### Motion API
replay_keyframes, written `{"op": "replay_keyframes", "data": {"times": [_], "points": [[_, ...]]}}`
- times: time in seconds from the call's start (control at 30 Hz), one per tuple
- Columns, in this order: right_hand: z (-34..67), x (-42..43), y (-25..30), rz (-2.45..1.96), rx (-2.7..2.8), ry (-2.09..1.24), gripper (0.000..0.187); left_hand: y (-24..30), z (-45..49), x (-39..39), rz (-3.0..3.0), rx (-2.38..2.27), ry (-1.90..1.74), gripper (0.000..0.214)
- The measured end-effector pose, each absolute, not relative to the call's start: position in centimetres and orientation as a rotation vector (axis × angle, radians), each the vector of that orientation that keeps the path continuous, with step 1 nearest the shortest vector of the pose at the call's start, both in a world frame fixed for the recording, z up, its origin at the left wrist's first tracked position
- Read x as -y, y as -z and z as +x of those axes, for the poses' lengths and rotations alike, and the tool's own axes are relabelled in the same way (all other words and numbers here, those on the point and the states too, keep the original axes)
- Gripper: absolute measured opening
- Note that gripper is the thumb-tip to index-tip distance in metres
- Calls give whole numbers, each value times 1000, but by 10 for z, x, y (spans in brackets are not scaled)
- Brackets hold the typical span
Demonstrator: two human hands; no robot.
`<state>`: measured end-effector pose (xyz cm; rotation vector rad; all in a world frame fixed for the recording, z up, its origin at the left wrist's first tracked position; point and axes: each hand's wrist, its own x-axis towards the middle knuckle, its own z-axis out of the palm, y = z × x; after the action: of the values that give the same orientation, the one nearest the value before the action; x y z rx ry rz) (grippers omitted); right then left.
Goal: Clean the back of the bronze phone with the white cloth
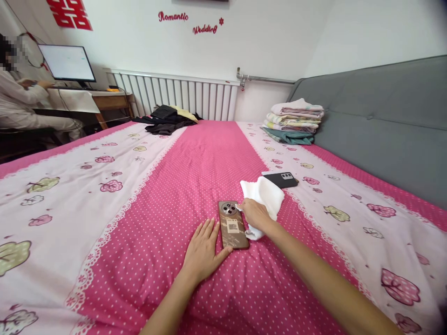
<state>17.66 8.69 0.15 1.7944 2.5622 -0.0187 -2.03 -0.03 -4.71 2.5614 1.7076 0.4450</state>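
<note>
A gold-brown smartphone (226,239) lies back up on the pink dotted bedspread, with a round camera ring at its top and a pale label in its middle. My left hand (204,249) rests flat beside it, fingers spread along its left edge and the thumb at its bottom edge. In my right hand (254,214) a white cloth (268,195) is pinched, and a wrapped tip of it touches the phone by the camera ring. The rest of the cloth spreads out behind and under that hand.
Just beyond the cloth lies a dark smartphone (279,179). Folded bedding (295,121) is stacked by the grey headboard (377,116); dark clothes (167,122) lie at the far left edge. A person (21,97) sits at a desk with a monitor (66,63). A radiator (181,95) lines the wall.
</note>
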Motion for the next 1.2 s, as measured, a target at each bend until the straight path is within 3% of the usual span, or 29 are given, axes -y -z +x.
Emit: {"op": "replay_keyframes", "data": {"times": [0.23, 0.77, 1.2], "points": [[168, -101, 2, 1839, -2551, -3, 32, 44, -18, 1, 2529, -1714, -432, 76], [165, -41, -8, 1550, -2744, 60, 32, 39, -16, 2, 2522, -1703, -384, 78], [118, -74, -6, 1554, -2750, -103, 26, 44, -17, 1, 2539, -1699, -414, 74]]}}
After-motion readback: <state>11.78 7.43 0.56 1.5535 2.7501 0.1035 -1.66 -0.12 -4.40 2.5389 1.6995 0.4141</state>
